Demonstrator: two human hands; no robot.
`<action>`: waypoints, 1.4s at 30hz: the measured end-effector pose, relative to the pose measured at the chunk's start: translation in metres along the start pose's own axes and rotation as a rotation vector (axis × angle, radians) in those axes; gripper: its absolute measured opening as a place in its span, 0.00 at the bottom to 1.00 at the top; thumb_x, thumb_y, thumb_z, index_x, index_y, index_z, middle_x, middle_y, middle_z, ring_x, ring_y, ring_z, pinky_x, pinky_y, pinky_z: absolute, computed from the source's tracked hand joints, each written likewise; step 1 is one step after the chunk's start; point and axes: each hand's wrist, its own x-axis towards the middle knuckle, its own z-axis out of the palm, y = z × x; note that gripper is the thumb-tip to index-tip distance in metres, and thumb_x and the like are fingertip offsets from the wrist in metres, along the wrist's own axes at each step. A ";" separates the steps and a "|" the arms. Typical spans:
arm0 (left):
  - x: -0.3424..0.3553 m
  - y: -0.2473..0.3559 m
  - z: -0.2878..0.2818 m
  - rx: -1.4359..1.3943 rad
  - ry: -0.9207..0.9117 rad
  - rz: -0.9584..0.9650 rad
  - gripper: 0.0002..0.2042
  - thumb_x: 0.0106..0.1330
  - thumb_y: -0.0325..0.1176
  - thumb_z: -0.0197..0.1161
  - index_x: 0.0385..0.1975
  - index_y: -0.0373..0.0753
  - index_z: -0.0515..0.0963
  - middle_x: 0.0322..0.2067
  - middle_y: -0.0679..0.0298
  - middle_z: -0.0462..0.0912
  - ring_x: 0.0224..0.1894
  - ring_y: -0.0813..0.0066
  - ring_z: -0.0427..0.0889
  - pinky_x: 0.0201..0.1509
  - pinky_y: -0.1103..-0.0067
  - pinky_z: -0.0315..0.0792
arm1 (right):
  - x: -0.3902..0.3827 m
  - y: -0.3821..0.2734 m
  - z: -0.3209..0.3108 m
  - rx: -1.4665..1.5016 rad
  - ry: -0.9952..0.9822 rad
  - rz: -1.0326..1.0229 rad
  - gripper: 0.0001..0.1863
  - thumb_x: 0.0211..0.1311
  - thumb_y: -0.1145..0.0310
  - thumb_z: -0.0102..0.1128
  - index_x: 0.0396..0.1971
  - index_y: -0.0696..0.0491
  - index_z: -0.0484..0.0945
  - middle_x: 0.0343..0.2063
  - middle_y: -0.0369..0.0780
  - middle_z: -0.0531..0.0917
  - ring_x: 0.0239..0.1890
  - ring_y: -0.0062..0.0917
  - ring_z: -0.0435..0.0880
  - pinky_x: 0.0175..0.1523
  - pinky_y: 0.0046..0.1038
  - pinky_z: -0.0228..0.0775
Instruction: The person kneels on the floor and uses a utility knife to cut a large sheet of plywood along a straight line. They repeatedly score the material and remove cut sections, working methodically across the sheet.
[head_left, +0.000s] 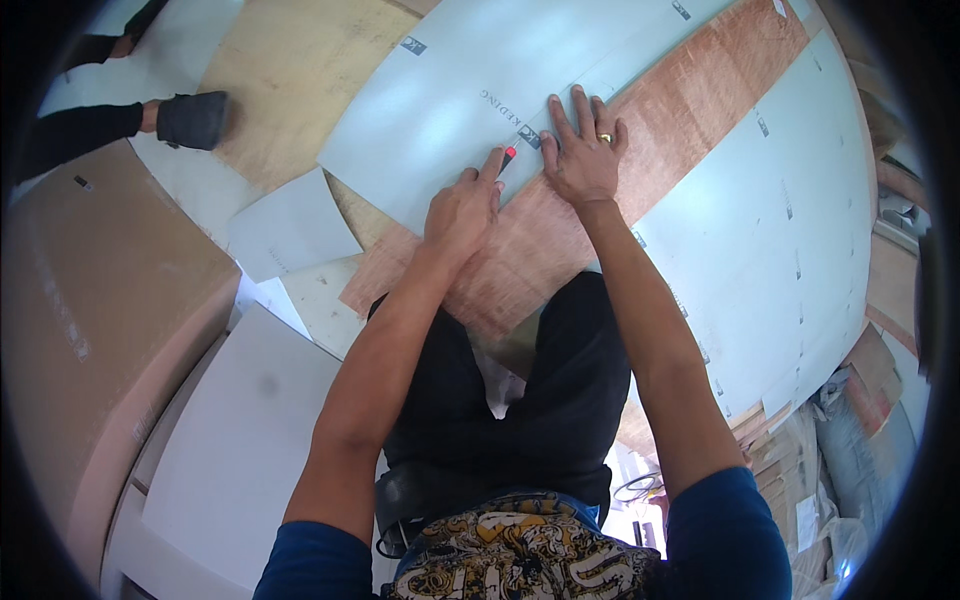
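Observation:
My left hand (465, 210) is closed on a slim black tool with a red end (508, 158), held against a pale printed sheet (400, 130) near the edge that lies along a reddish plywood strip (700, 80). Just to the right of it, my right hand (580, 155), with a ring on one finger, lies open with fingers spread on that sheet's edge. The strip runs diagonally beneath both arms and over my knees. Another long pale sheet (770, 250) lies along the strip's right side.
A person's legs and dark shoe (190, 120) are at upper left on a yellowish board (255, 70). A pale offcut (285, 225) lies below. A large brown carton (110, 330) and white panels (235, 430) fill the lower left; wrapped boards (830, 470) lie at right.

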 end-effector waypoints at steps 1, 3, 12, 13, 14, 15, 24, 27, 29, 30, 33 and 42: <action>0.004 0.001 0.002 0.011 -0.007 -0.007 0.25 0.81 0.37 0.52 0.76 0.43 0.65 0.43 0.41 0.84 0.41 0.36 0.85 0.48 0.52 0.79 | 0.001 0.001 0.000 0.014 0.008 -0.001 0.31 0.77 0.46 0.46 0.77 0.34 0.68 0.81 0.38 0.60 0.82 0.40 0.53 0.82 0.59 0.36; 0.009 0.003 0.006 0.019 0.013 -0.010 0.25 0.81 0.37 0.52 0.77 0.43 0.65 0.44 0.41 0.84 0.41 0.37 0.85 0.47 0.52 0.79 | 0.001 0.002 0.000 0.013 0.009 -0.003 0.31 0.77 0.47 0.46 0.77 0.34 0.68 0.80 0.38 0.61 0.82 0.40 0.54 0.81 0.60 0.36; 0.022 0.018 -0.005 0.052 -0.032 0.019 0.27 0.82 0.37 0.52 0.79 0.46 0.62 0.47 0.39 0.82 0.42 0.36 0.86 0.48 0.50 0.79 | 0.003 0.002 -0.005 0.030 0.006 0.014 0.30 0.77 0.49 0.47 0.77 0.35 0.69 0.80 0.37 0.61 0.82 0.37 0.54 0.82 0.58 0.36; 0.023 0.020 -0.007 0.051 -0.026 0.042 0.27 0.82 0.38 0.52 0.79 0.47 0.62 0.47 0.39 0.82 0.42 0.35 0.86 0.48 0.50 0.79 | 0.003 0.003 -0.005 0.030 0.008 0.014 0.30 0.77 0.50 0.47 0.77 0.36 0.69 0.80 0.37 0.61 0.82 0.37 0.54 0.83 0.58 0.36; 0.025 0.023 -0.008 0.074 -0.024 0.036 0.27 0.82 0.37 0.52 0.79 0.47 0.62 0.47 0.39 0.82 0.43 0.36 0.86 0.49 0.50 0.80 | 0.002 0.003 -0.004 0.046 0.009 0.018 0.30 0.77 0.50 0.47 0.76 0.36 0.69 0.80 0.37 0.61 0.82 0.37 0.55 0.83 0.58 0.36; 0.027 0.027 -0.010 0.098 -0.022 0.031 0.27 0.82 0.37 0.52 0.79 0.46 0.62 0.46 0.39 0.83 0.43 0.36 0.86 0.49 0.50 0.80 | 0.002 0.004 -0.003 0.061 0.010 0.022 0.30 0.78 0.51 0.48 0.76 0.37 0.69 0.80 0.36 0.62 0.82 0.37 0.55 0.83 0.58 0.36; 0.039 0.043 -0.005 0.294 -0.125 -0.063 0.29 0.80 0.34 0.52 0.80 0.46 0.60 0.41 0.40 0.87 0.42 0.37 0.88 0.50 0.50 0.80 | 0.000 0.008 -0.001 0.123 0.048 0.031 0.29 0.75 0.56 0.51 0.75 0.38 0.71 0.79 0.36 0.64 0.81 0.37 0.58 0.83 0.57 0.36; 0.036 0.035 -0.003 0.193 -0.093 -0.032 0.29 0.79 0.32 0.52 0.79 0.45 0.60 0.41 0.41 0.86 0.41 0.40 0.88 0.49 0.52 0.80 | -0.001 0.008 0.002 0.143 0.059 0.036 0.29 0.74 0.57 0.52 0.74 0.38 0.72 0.79 0.36 0.64 0.80 0.36 0.58 0.83 0.57 0.37; 0.030 0.012 0.006 0.136 -0.009 0.042 0.29 0.79 0.33 0.53 0.79 0.44 0.60 0.41 0.41 0.86 0.41 0.41 0.88 0.48 0.53 0.80 | 0.000 0.005 0.003 0.151 0.061 0.031 0.29 0.74 0.57 0.52 0.74 0.39 0.72 0.79 0.36 0.64 0.80 0.36 0.58 0.83 0.57 0.38; 0.025 -0.003 0.012 0.126 0.048 0.101 0.29 0.79 0.34 0.54 0.79 0.44 0.60 0.41 0.41 0.86 0.41 0.40 0.87 0.48 0.52 0.80 | 0.001 0.004 0.001 0.150 0.057 0.029 0.29 0.74 0.57 0.52 0.74 0.39 0.71 0.79 0.36 0.64 0.80 0.35 0.58 0.83 0.57 0.38; 0.025 -0.013 0.015 0.080 0.090 0.180 0.29 0.80 0.36 0.54 0.79 0.44 0.60 0.43 0.41 0.86 0.42 0.39 0.87 0.48 0.52 0.79 | 0.003 0.005 -0.002 0.140 0.048 0.038 0.30 0.74 0.57 0.51 0.75 0.41 0.71 0.79 0.35 0.64 0.81 0.35 0.57 0.83 0.56 0.38; 0.041 0.009 0.011 0.100 0.001 0.070 0.29 0.79 0.34 0.54 0.79 0.41 0.59 0.45 0.37 0.86 0.45 0.35 0.86 0.49 0.52 0.78 | 0.001 0.007 -0.002 0.134 0.029 0.050 0.31 0.75 0.56 0.50 0.74 0.48 0.70 0.78 0.35 0.63 0.80 0.33 0.57 0.82 0.55 0.40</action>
